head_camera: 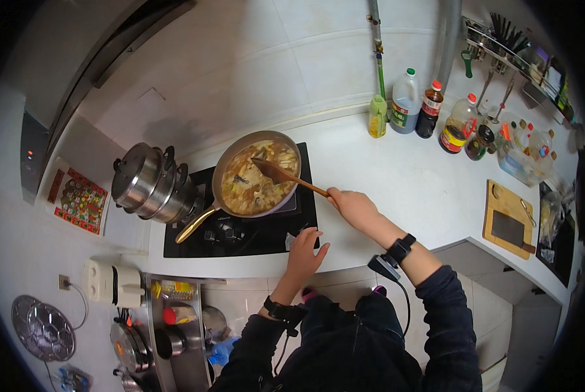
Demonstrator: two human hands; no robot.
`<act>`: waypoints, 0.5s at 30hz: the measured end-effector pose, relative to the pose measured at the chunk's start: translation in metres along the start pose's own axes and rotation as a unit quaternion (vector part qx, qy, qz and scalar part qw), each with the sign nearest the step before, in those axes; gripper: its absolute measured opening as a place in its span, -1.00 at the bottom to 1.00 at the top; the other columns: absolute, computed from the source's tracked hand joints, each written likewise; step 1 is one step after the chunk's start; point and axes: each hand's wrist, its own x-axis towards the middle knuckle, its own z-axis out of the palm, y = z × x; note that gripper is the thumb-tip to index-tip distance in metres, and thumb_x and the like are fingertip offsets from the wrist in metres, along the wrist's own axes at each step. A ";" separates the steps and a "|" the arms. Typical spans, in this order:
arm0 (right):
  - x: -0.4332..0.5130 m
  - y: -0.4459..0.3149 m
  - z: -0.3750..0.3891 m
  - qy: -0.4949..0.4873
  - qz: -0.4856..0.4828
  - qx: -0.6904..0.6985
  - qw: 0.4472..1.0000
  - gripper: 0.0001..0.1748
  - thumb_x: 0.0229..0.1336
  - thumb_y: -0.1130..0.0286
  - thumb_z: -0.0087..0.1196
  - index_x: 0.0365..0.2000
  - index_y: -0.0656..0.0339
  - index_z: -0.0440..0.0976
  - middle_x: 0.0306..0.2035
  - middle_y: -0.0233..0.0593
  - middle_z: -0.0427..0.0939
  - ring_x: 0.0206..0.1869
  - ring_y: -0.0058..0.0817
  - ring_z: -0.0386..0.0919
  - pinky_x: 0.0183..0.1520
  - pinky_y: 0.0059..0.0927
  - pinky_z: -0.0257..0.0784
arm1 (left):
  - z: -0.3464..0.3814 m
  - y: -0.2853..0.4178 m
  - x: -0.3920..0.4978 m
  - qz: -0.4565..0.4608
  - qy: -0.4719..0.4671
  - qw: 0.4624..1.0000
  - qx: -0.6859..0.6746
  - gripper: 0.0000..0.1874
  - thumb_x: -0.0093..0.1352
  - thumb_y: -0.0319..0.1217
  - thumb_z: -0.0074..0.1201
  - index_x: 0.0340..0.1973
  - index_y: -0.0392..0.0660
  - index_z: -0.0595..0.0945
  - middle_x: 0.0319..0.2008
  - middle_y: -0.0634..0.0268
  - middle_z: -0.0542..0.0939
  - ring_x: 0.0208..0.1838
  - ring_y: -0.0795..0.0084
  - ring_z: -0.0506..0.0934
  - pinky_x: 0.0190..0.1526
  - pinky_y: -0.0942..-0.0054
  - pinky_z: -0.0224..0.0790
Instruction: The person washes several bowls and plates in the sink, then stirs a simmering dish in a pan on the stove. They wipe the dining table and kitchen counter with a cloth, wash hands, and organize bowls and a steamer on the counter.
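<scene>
My right hand [352, 208] grips the end of a wooden spatula [302, 182]. The spatula's blade dips into a brothy stew [243, 196], partly sunk among pale pieces and bits of green. That stew fills a deep frying pan [217, 179] with a gold-coloured handle [197, 226], which stands on the black cooktop [273, 240]. Nothing is in my left hand [305, 255]; its fingers are apart over the cooktop's front edge, near a small, crumpled, shiny scrap [290, 241]. The pan's handle points left, apart from both hands.
A stacked metal steamer [150, 183] stands left of the pan. Along the wall are an oil jug [378, 117], a large vinegar-like bottle [405, 105] and a dark sauce bottle [429, 110]. At right, a cleaver [507, 230] lies on a wooden cutting board [515, 198]. An open drawer [177, 338] juts out below left.
</scene>
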 end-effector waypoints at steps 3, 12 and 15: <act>0.020 0.002 0.003 -0.012 -0.048 -0.055 0.997 -0.77 0.31 0.27 -0.19 -0.24 0.22 0.33 -0.52 -0.07 0.54 -0.45 -0.08 0.55 -0.42 -0.16 0.46 | 0.010 0.009 -0.008 -0.021 0.013 1.000 0.010 -0.67 0.23 -0.38 0.18 -0.15 -0.26 0.52 -0.07 0.01 0.48 -0.02 0.00 0.47 0.01 0.21 0.33; 0.030 0.000 0.013 0.019 -0.013 -0.026 0.999 -0.79 0.33 0.24 -0.22 -0.24 0.17 0.28 -0.48 -0.09 0.50 -0.43 -0.08 0.55 -0.40 -0.14 0.48 | 0.001 -0.007 -0.001 -0.057 0.014 0.998 0.019 -0.69 0.27 -0.35 0.13 -0.14 -0.25 0.51 -0.11 0.02 0.50 -0.04 -0.01 0.48 -0.01 0.20 0.34; 0.029 0.005 0.015 0.022 0.007 -0.009 1.000 -0.79 0.32 0.23 -0.21 -0.21 0.15 0.29 -0.41 -0.08 0.50 -0.40 -0.06 0.54 -0.36 -0.12 0.47 | -0.003 -0.013 0.006 -0.050 0.023 0.998 -0.006 -0.72 0.28 -0.36 0.12 -0.17 -0.25 0.52 -0.15 0.04 0.52 -0.07 0.01 0.48 -0.05 0.22 0.35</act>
